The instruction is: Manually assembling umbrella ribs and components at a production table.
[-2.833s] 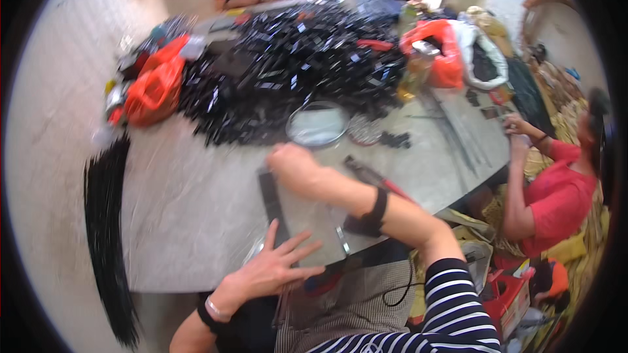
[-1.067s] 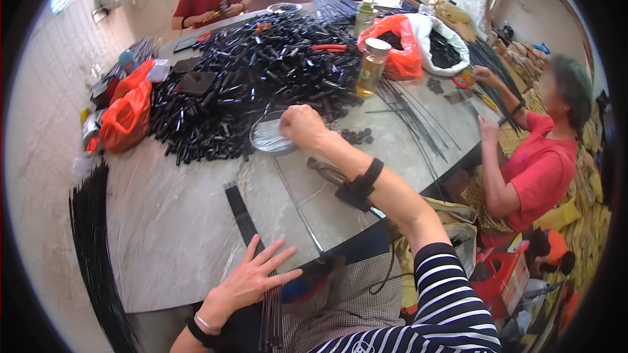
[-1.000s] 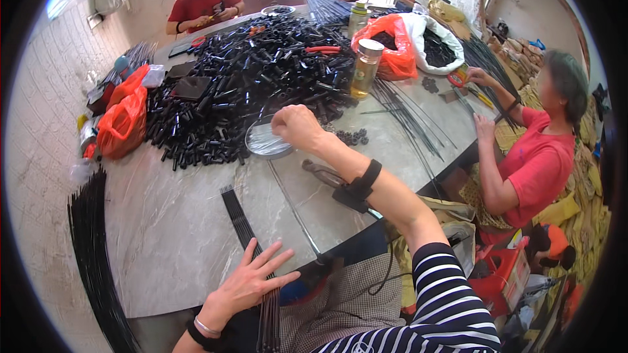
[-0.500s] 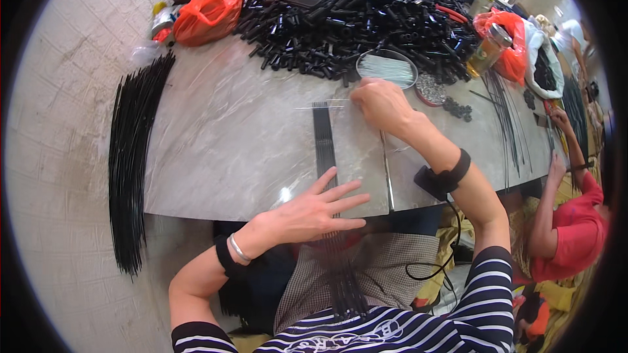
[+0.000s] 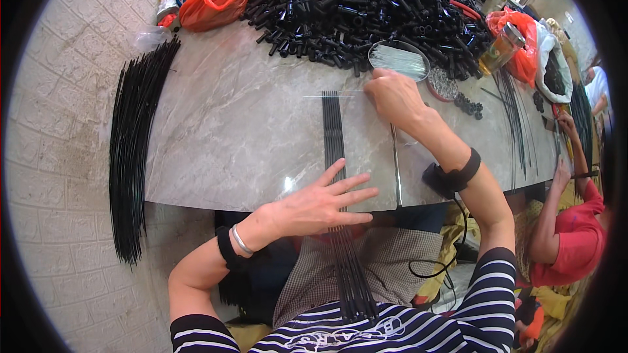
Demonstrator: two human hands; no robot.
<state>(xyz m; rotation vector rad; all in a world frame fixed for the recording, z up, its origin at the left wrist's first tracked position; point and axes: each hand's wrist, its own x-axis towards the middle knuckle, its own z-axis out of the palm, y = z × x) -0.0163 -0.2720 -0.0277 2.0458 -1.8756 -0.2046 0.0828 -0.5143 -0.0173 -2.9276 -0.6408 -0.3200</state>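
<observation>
A flat row of thin black rods (image 5: 333, 137) runs from the middle of the table over its near edge toward my striped shirt. My left hand (image 5: 314, 206) lies across this row with its fingers spread. At the far end of the rods, my right hand (image 5: 394, 96) is closed in a pinch on a thin clear rod (image 5: 354, 91). Its line continues crosswise at the black rods' tips. Fingertip detail is partly hidden by the hand itself. A slim dark stick (image 5: 397, 170) extends from below my right hand to the table edge; I cannot tell whether the hand touches it.
Beyond my right hand stand a round dish of clear rods (image 5: 400, 60) and a dish of small pieces (image 5: 443, 83). A heap of black tubes (image 5: 366, 9) covers the back. Black rods (image 5: 137, 150) hang over the left edge. Another person (image 5: 569, 229) works at the right.
The whole view has shifted slightly, so the table things appear a little farther right and higher. Both hands keep nearly the same place and pose over the rods.
</observation>
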